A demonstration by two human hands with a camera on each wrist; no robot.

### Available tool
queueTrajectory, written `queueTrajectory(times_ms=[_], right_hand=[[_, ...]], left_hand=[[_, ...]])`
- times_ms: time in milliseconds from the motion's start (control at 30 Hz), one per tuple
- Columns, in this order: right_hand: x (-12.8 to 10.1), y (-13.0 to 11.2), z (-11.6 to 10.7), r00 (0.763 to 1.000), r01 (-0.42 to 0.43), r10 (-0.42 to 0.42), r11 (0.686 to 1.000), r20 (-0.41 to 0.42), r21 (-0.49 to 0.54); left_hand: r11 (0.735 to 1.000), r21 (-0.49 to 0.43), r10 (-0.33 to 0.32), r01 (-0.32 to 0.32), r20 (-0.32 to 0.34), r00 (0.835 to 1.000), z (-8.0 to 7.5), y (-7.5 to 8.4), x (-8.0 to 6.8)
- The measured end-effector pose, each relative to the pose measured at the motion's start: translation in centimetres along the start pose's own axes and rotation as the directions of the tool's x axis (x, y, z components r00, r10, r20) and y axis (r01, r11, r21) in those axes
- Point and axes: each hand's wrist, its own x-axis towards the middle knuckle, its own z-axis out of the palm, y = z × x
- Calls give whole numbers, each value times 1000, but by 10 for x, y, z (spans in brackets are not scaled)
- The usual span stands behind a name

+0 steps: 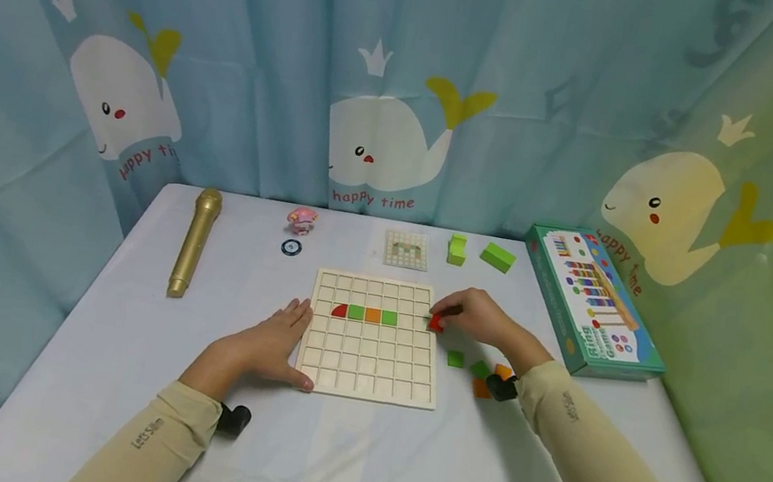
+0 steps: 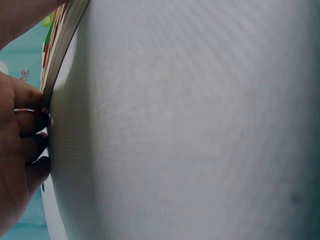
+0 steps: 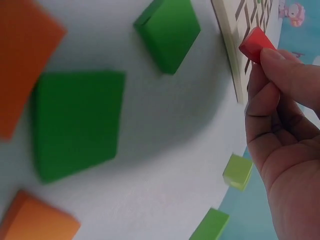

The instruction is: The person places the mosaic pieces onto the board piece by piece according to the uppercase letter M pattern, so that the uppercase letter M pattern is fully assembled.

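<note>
Your right hand [image 1: 484, 320] is pinching the small red wooden tile [image 3: 256, 43] by its edges at the right rim of the pale wooden grid board [image 1: 373, 338], likely light, rigid, slick-painted, while your left hand [image 1: 271, 343] is lying flat, bracing the board's left edge.

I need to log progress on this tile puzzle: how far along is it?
Early. Four tiles sit in one row of the grid board. The right hand pinches a red piece at the board's right edge; the left hand steadies the left edge. Most cells are bare, and loose tiles wait on the table.
</note>
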Motion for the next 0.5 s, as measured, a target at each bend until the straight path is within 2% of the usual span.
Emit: queueTrajectory(times_ms=[267,500], right_hand=[[10,-8,6,998,61,-61,998,18,16],[19,-16,10,997,73,-73,997,40,14]], left_hand=[[1000,21,4,-4,2,1000,2,0,1],[1000,13,-2,3,-12,1000,3,-1,1]])
